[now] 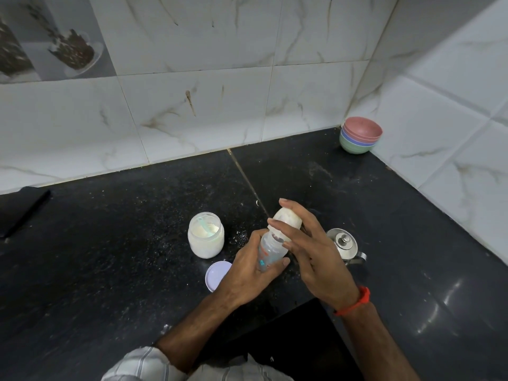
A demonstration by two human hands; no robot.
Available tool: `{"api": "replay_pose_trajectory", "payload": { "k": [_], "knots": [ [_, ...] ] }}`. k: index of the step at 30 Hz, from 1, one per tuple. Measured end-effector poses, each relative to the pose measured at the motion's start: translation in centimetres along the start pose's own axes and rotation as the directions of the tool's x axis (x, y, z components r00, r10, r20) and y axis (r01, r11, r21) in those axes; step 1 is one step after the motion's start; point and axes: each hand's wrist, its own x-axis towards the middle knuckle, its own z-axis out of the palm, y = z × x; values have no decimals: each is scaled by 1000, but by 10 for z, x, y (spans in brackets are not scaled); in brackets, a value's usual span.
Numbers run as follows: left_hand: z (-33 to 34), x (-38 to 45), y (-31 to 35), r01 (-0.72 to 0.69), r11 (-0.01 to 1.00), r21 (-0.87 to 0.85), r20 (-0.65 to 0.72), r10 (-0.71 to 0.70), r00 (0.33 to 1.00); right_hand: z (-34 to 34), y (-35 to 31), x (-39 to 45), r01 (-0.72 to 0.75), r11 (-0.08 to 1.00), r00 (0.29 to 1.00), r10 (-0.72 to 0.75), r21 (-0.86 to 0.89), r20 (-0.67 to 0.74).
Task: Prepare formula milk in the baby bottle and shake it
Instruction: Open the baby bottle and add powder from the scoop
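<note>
While the left hand [248, 273] grips the lower body of the baby bottle [272, 247], fingers and thumb curled round it, the right hand [310, 248] sits at the bottle's upper end with its fingers round the white cap [286, 220], the fingertips only partly curled. Whether that cap is being screwed on or taken off cannot be told from this view. The bottle is held above the black counter [110, 257], just in front of the person, between the open powder jar [205, 235] and the steel kettle [345, 243]. Its long axis is tilted, base toward the person and lower left, capped end pointing up and away toward the right rear wall. The clear body appears mostly empty; no milky liquid can be made out, though the left hand hides much of it. The jar stands uncovered with a scoop [204, 225] inside, and its lavender lid [217, 274] lies on the counter just beside the left hand. Judged from this, preparation is at an early or middle stage: filling is unconfirmed, and shaking is not yet done.
</note>
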Motion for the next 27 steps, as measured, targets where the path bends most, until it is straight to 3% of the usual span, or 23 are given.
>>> {"api": "replay_pose_trajectory", "payload": {
  "k": [16,24,27],
  "knots": [
    [3,3,1,-7,1000,8,-17,7,1000,0,-1,0,35,998,998,-38,-60,-46],
    [4,4,0,8,1000,-3,-4,-8,1000,3,1,1,13,1000,999,-13,22,-31],
    [4,4,0,4,1000,2,-11,-4,1000,3,4,0,0,1000,996,2,19,-92]
  ]
}}
